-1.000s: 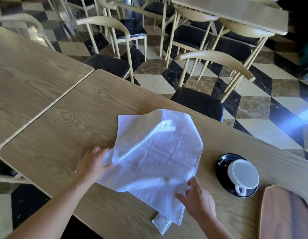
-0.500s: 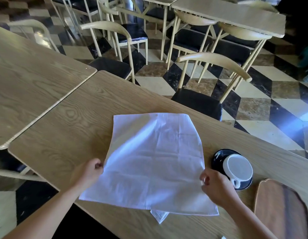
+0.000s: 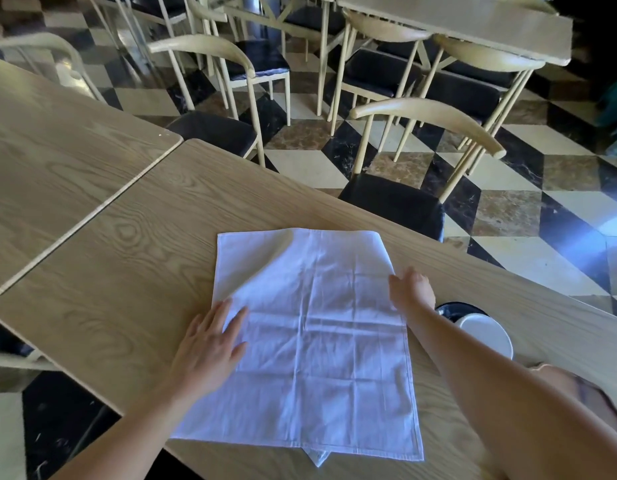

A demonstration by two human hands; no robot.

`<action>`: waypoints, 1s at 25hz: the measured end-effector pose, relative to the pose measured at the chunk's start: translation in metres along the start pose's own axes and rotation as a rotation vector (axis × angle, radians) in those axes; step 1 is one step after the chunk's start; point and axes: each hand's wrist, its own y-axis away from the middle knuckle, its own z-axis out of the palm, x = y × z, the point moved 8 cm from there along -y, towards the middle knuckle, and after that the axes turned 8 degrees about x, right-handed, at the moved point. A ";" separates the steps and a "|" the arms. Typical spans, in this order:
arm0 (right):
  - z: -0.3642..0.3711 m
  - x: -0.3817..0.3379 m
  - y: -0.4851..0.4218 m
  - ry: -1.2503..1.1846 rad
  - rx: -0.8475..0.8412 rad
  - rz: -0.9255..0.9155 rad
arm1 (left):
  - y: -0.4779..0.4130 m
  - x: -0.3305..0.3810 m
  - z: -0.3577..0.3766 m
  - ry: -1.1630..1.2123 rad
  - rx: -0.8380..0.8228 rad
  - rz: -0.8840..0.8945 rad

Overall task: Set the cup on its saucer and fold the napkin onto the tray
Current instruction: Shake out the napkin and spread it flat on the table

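Observation:
A white napkin (image 3: 314, 334) lies spread out flat on the wooden table (image 3: 127, 258), its near edge at the table's front edge. My left hand (image 3: 210, 344) presses flat on its left side with straight fingers. My right hand (image 3: 409, 289) rests on the napkin's right edge, farther out, fingers extended. The white cup (image 3: 487, 336) stands on its black saucer (image 3: 452, 310) just right of my right forearm, partly hidden by it. The brown wooden tray (image 3: 591, 393) shows only as a sliver behind my right arm.
A second wooden table (image 3: 51, 140) adjoins on the left. A cream chair with a black seat (image 3: 397, 202) stands at the far edge of my table. More chairs and a table (image 3: 473, 26) fill the checkered floor behind.
Both hands let go of the napkin's near corners and moved outward over it. The napkin now lies flat; its raised far part has settled.

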 end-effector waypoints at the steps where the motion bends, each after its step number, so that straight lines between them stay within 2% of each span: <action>1: 0.002 0.001 -0.006 -0.108 -0.027 0.100 | 0.003 -0.005 0.004 0.000 -0.015 -0.021; 3: 0.008 -0.001 -0.009 -0.375 -0.099 0.283 | 0.013 -0.007 0.009 0.054 0.029 0.042; 5: 0.010 -0.009 -0.011 -0.468 -0.112 0.281 | 0.019 -0.013 0.005 0.206 0.113 0.030; 7: 0.002 -0.021 -0.012 -0.479 -0.057 0.160 | 0.004 -0.039 -0.002 0.392 0.212 -0.247; 8: -0.006 -0.026 -0.014 -0.491 -0.011 0.099 | -0.008 -0.055 -0.003 0.430 0.250 -0.401; 9: -0.015 -0.030 -0.017 -0.472 0.050 0.029 | -0.024 -0.064 -0.004 0.408 0.240 -0.466; 10: -0.024 -0.032 -0.021 -0.413 0.110 -0.033 | -0.041 -0.064 -0.003 0.344 0.188 -0.423; 13: -0.038 -0.024 -0.019 -0.151 0.254 -0.132 | -0.075 -0.047 0.010 0.141 -0.013 -0.144; 15: -0.023 -0.034 0.000 0.023 0.216 -0.385 | -0.082 -0.050 0.013 0.037 -0.063 -0.096; 17: 0.012 -0.040 0.033 0.188 0.071 -0.639 | -0.079 -0.059 0.018 -0.067 -0.107 -0.101; 18: 0.029 -0.034 0.043 0.283 0.007 -0.695 | -0.078 -0.065 0.020 -0.101 -0.125 -0.101; 21: 0.052 -0.013 0.047 0.444 -0.048 -0.716 | -0.078 -0.088 0.025 -0.173 -0.180 -0.116; 23: 0.052 -0.007 0.042 0.456 -0.051 -0.710 | -0.077 -0.105 0.028 -0.199 -0.223 -0.166; 25: 0.049 -0.006 0.041 0.427 -0.041 -0.683 | -0.073 -0.108 0.022 -0.190 -0.170 -0.207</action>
